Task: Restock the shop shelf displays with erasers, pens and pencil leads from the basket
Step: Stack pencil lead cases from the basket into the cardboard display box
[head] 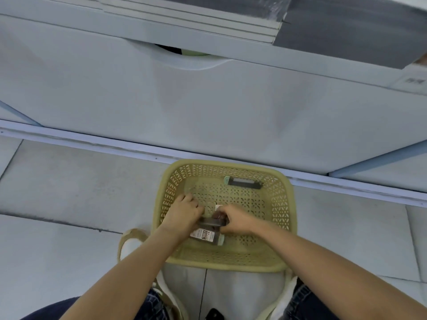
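The yellow perforated basket (280,204) held only a few packs. A dark pack (211,224) lay near the middle of its floor, toward the near edge, between the two hands. Just under it, nearer the near edge, lay a labelled pack (206,235), dark with a white printed label and a pale green end; the print was too blurred to read. A long dark box (243,183) with a pale green cap at its left end lay along the basket's far edge, well apart from the others. A small reddish item (218,214) showed just beyond the dark pack, by the right hand's fingertips; what it was could not be told.

The right hand (235,220) had its fingers curled round the right end of the dark pack, grasping it. The left hand (182,211) was curled at the pack's left end with its fingers hidden beneath it, so whether it gripped anything could not be told.

The basket stood on a pale tiled floor (69,192), its far edge close to the base of a white shelf unit (208,100). A light shoe (130,245) stood beside the basket's near left corner, and blue jeans (152,303) showed at the bottom.
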The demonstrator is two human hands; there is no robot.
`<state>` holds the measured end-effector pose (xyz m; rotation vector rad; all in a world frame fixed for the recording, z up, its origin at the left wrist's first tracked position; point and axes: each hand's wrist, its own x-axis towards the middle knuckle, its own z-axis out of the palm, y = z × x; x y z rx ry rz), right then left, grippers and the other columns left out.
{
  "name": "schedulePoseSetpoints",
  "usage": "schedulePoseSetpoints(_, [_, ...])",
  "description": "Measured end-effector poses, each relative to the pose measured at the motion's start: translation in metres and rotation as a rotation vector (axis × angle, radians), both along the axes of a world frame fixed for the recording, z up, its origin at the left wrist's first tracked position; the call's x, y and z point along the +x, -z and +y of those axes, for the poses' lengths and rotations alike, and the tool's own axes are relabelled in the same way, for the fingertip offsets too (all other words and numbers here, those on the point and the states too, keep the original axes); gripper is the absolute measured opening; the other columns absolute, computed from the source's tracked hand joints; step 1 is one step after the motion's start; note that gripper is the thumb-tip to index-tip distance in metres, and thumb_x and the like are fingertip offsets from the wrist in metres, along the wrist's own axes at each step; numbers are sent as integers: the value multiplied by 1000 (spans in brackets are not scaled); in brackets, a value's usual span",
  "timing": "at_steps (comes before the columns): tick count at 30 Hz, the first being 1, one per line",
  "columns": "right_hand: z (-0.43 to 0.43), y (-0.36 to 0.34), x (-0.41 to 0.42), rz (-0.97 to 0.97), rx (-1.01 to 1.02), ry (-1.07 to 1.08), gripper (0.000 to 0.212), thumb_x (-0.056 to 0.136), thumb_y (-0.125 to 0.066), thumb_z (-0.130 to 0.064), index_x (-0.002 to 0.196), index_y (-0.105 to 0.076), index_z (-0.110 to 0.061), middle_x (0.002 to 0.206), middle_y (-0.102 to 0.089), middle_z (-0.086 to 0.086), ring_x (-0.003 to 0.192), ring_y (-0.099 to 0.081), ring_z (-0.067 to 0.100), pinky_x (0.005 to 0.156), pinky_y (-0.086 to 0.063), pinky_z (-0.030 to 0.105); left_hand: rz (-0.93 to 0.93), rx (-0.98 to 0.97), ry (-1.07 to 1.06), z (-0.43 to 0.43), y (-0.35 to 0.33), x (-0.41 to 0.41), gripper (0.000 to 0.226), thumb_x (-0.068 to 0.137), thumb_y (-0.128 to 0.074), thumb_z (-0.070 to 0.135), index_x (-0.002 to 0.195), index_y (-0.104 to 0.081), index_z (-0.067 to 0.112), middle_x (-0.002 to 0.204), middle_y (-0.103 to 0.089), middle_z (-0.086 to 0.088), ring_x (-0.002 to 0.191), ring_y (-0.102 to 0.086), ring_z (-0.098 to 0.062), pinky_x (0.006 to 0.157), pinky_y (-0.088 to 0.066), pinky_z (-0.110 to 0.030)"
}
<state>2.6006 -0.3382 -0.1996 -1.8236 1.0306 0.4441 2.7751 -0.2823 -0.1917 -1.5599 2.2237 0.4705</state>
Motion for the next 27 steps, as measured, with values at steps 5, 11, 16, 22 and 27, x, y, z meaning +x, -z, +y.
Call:
schedulePoseSetpoints(5, [-1, 3, -25, -71, -38, 120, 31, 87, -68, -15, 118, -62, -15, 112, -63, -3, 102, -59, 13, 86, -48, 26, 246, 5, -129, 6, 17, -10, 24, 96, -53, 35, 112, -58, 17, 115, -58, -2, 109, -53, -21, 88, -41, -32])
schedulePoseSetpoints(11, [-15, -10, -33, -244, -85, 212, 20, 87, -70, -28, 106, -73, -23, 103, -69, -12, 92, -60, 1, 79, -43, 14, 551, 203, -346, 2, 3, -8, 15, 96, -57, 33, 105, -58, 23, 87, -69, 4, 77, -64, -15, 70, -50, -34])
schedulePoseSetpoints(16, [2, -6, -19, -250, -60, 453, 30, 84, -69, -41, 105, -56, -24, 97, -61, -11, 87, -60, 7, 68, -44, 13, 742, 216, -653, 5, -11, 14, 4, 97, -57, 22, 94, -57, 24, 75, -73, 7, 62, -67, -6, 60, -53, -23])
schedulePoseSetpoints(22, [48, 16, -19, 36, -314, -79, 42, 74, -78, -36, 108, -59, -18, 113, -48, -2, 102, -47, 16, 81, -47, 32, 742, 262, -697, 6, -21, 23, 8, 96, -57, 14, 103, -60, 14, 80, -75, 2, 70, -71, -14, 74, -58, -33])
schedulePoseSetpoints(27, [31, 13, -23, -84, -135, 23, 20, 79, -76, -15, 96, -65, -16, 97, -55, -4, 88, -51, 11, 75, -44, 23, 645, 251, -675, 5, -18, 11, 5, 96, -56, 16, 100, -59, 16, 90, -73, 2, 81, -68, -16, 76, -53, -33])
